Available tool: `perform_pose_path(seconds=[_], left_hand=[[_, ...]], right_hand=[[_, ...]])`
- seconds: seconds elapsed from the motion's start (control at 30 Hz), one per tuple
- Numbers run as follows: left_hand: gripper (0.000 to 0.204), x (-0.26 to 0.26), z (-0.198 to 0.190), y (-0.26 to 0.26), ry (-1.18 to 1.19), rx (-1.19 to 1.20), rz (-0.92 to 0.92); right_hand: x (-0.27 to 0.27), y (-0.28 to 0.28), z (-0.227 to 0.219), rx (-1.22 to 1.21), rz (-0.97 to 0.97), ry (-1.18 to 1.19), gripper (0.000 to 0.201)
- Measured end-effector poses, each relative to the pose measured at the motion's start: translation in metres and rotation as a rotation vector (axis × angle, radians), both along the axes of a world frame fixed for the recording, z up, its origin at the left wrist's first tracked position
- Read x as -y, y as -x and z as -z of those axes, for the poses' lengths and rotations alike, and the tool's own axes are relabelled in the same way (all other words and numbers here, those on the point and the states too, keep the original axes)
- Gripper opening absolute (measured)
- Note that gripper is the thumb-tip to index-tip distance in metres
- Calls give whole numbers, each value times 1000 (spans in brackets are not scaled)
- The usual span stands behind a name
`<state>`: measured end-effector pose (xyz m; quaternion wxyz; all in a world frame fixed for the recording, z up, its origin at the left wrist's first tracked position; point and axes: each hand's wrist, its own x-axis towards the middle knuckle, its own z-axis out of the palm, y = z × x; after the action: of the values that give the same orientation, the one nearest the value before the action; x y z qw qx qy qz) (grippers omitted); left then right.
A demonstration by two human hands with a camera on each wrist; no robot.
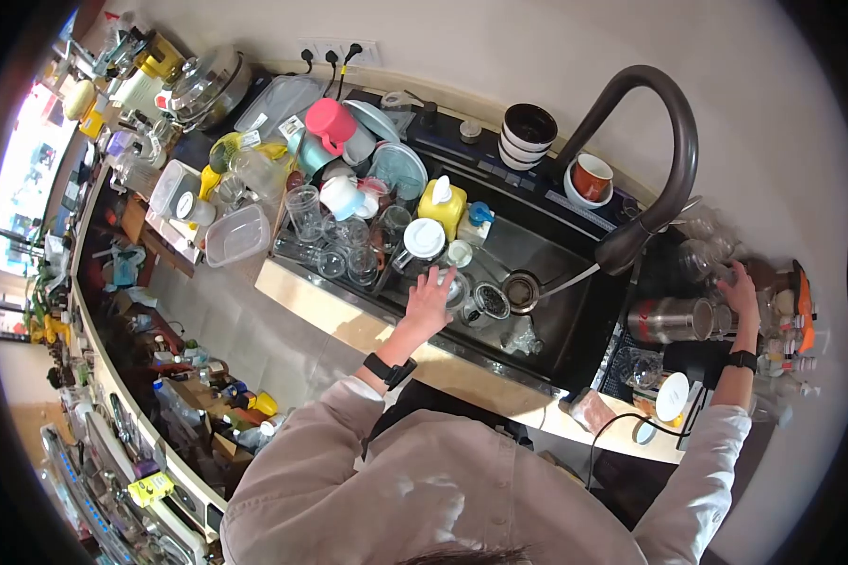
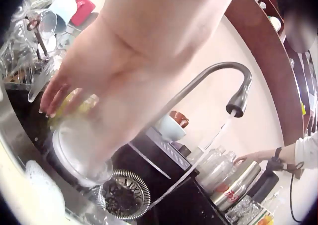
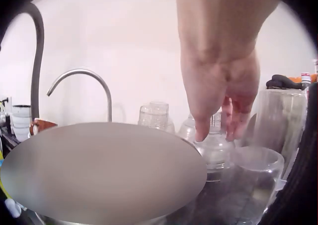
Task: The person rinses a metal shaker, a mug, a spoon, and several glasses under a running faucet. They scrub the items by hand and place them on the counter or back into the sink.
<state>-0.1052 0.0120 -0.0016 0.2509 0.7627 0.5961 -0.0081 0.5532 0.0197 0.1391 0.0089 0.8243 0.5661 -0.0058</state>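
Over the front of the sink (image 1: 575, 325), my left hand (image 1: 431, 303) holds a clear round glass jar (image 1: 458, 290), thumb and fingers spread about it. In the left wrist view, the jar (image 2: 74, 153) looks whitish and blurred, partly hidden by the hand. Beside it is a metal strainer with a coiled rim (image 2: 124, 194). Far to the right, my right hand (image 1: 742, 294) reaches among glassware beyond the sink. The right wrist view shows its thumb and fingers pinching the top of a clear glass bottle (image 3: 214, 153); the palm hides part of the neck.
Water runs from the dark curved faucet (image 1: 693, 141) into the sink. A yellow bottle (image 1: 442, 209) and a white-lidded jug (image 1: 425, 239) stand left of the drain, near stacked glasses (image 1: 303, 209). A steel canister (image 1: 674, 320) stands beside the right hand. Stacked bowls (image 1: 526, 137) line the back ledge.
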Motion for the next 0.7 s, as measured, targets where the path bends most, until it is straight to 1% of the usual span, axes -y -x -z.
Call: perform_pose_path(seconds=[0.03, 0.13, 0.17, 0.2, 0.23, 0.27, 0.33, 0.37, 0.4, 0.43, 0.47, 0.5, 0.53, 0.57, 0.6, 0.63, 0.67, 0.7], left_hand=[[105, -1, 4, -4, -2, -10, 13], [106, -6, 29, -14, -36, -130, 79], [103, -8, 38, -15, -76, -157, 78], [101, -11, 36, -16, -34, -154, 69], [100, -15, 32, -16, 5, -151, 61], [98, -17, 26, -16, 44, -149, 55], [94, -17, 13, -12, 6, -107, 38], [94, -16, 8, -11, -15, -84, 32], [94, -15, 0, -9, -36, -61, 23], [92, -14, -16, -9, -30, -8, 1], [92, -15, -30, -7, -54, 55, 10], [92, -16, -42, -5, -77, 117, 18], [92, -15, -51, -4, -97, 180, 24], [94, -17, -56, -5, -172, 242, 21], [92, -20, -61, -7, -137, 346, 17], [90, -26, -67, -11, -105, 451, 10], [88, -30, -71, -16, -74, 556, 4], [84, -35, -68, -24, 110, 714, -83]], right_hand=[[3, 21, -18, 34, 48, 33, 64], [16, 68, -72, 181, 98, -98, 66], [23, 74, -81, 264, 1, -207, 55], [30, 100, -102, 204, 22, -227, 51], [36, 145, -126, 145, 44, -249, 47], [40, 183, -139, 85, 67, -271, 43], [44, 231, -138, -174, -20, -423, 35], [45, 248, -132, -238, -73, -428, 33], [46, 266, -128, -294, -69, -374, 31], [46, 277, -120, -348, -81, -328, 30], [45, 285, -106, -320, -122, -317, 29], [43, 298, -101, -372, -130, -281, 28], [40, 310, -90, -527, -108, -274, 26], [36, 312, -66, -631, -121, -290, 25], [34, 328, -55, -623, -147, -281, 25], [28, 331, -23, -777, -178, -269, 25], [21, 331, 16, -1022, -209, -245, 26], [15, 348, 34, -1381, -70, -188, 28]])
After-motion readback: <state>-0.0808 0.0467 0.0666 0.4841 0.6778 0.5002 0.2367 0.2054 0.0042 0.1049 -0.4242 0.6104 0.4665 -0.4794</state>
